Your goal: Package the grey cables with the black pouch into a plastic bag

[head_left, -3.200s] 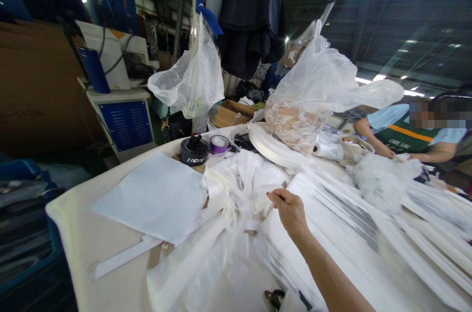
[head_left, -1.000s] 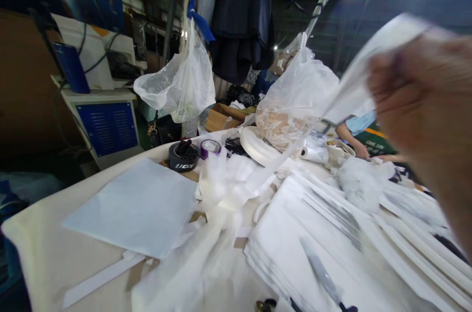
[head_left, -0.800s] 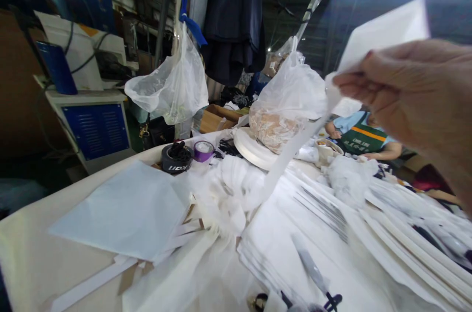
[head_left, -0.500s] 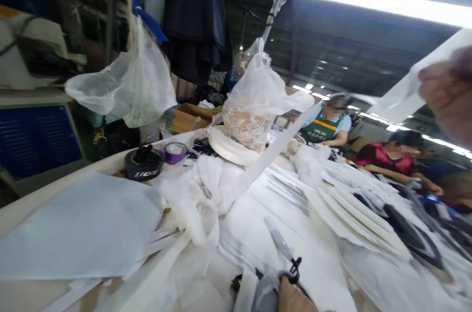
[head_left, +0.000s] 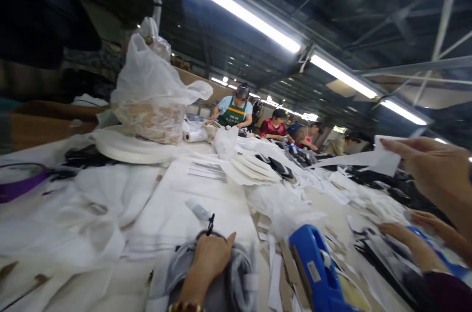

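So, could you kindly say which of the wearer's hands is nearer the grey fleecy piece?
Left: the left hand lies over the grey fleecy piece; the right hand is raised off to its right.

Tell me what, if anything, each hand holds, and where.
The right hand pinches a white strip by its wide end. The left hand is on gray cloth; whether it grips cannot be told.

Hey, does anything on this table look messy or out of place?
Yes, mildly: white and brown scraps are strewn at odd angles beside the blue tape dispenser, to the right of the left hand, perhaps uncollected offcuts. I see no clear spill or damage.
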Tool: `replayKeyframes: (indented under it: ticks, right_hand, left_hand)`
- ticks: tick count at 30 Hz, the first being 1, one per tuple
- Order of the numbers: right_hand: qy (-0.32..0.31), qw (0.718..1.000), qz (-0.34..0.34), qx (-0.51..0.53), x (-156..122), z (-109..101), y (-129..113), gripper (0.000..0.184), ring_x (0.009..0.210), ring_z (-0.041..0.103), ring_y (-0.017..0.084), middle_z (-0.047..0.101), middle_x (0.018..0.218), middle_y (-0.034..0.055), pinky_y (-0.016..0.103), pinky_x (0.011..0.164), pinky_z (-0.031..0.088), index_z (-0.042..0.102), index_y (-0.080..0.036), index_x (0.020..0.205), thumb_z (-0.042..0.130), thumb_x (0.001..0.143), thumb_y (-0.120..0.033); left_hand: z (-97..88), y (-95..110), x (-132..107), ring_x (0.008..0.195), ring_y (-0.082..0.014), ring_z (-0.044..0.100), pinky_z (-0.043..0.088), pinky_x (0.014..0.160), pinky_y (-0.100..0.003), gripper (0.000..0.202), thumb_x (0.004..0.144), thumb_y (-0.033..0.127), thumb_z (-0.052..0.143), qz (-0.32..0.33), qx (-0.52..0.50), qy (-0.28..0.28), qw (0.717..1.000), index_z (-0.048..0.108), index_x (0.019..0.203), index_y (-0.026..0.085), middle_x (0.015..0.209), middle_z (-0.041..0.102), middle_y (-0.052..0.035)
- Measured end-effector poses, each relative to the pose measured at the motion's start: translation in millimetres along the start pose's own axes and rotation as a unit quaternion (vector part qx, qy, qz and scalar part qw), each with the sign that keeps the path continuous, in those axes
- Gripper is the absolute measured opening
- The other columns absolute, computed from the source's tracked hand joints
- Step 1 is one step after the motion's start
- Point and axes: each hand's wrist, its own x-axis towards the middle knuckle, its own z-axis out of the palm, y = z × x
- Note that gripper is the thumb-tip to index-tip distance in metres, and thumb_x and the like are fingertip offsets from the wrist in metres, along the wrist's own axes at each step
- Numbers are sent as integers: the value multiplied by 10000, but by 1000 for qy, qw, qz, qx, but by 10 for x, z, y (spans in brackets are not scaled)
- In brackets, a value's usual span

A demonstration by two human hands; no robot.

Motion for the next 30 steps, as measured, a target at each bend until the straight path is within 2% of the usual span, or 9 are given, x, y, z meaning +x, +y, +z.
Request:
replayKeyframes:
  ticks: [2,4,6,8,10,11,17,25,30]
  right_hand:
    - [-36,994,-90,-43,-147,-178,6,402,472,492,171,591,530,72,343,497,363,663,-177,636,614,707,-569]
    - [-113,976,-178,-46,-428,-183,-29,362,675,588,215,660,695,88,360,659,417,615,-202,556,603,726,-522]
    - [-222,946,-236,-24,-826,-46,-50,255,864,599,238,686,796,67,378,804,384,601,-216,575,590,761,-389]
    - [-320,917,-236,17,-1289,165,-25,228,842,601,221,678,758,43,361,818,379,571,-215,576,564,769,-336]
    - [-451,881,-128,64,-1753,387,53,247,714,571,208,614,650,41,359,768,382,520,-206,562,540,768,-342]
    - [-475,871,-90,79,-1967,491,108,277,660,554,204,581,607,37,348,712,388,487,-205,543,532,766,-363]
    - [-529,824,91,180,-2845,935,402,265,544,577,159,574,571,3,262,551,411,513,-205,659,381,826,-363]
    - [-503,764,294,277,-3319,1217,403,379,640,583,173,595,722,27,263,528,478,605,-187,954,384,775,-438]
    - [-497,755,317,287,-3365,1306,415,322,667,570,187,597,709,28,285,567,463,601,-180,889,413,763,-409]
  left_hand:
    - [0,8,1,818,-308,655,466,721,-426,514,879,109,183,5,11,0,1000,487,1293,135,858,678,-215]
    - [-10,20,1,808,-301,654,469,714,-404,499,885,142,195,6,20,-3,1000,486,1288,97,844,675,-227]
    - [-35,41,-9,824,-312,651,469,718,-413,502,896,159,179,1,32,-8,999,486,1287,92,864,672,-233]
    - [-60,64,-19,858,-326,647,467,736,-434,507,906,158,159,-7,47,-19,999,485,1291,103,896,669,-234]
    - [-73,81,-12,890,-334,642,465,756,-450,506,912,148,153,-17,61,-30,998,471,1305,129,929,667,-226]
    - [-73,85,-1,898,-334,640,465,762,-452,503,915,145,154,-22,68,-35,997,467,1308,134,938,667,-222]
    - [-14,63,96,873,-309,649,485,730,-400,481,916,108,199,-24,110,-72,991,432,1334,156,926,673,-192]
    - [-3,45,146,861,-310,642,483,727,-424,556,866,18,182,-7,176,-123,977,374,1365,169,944,662,-173]
    - [-31,35,131,867,-292,638,492,741,-428,569,858,-7,181,3,195,-139,971,335,1380,157,964,655,-173]
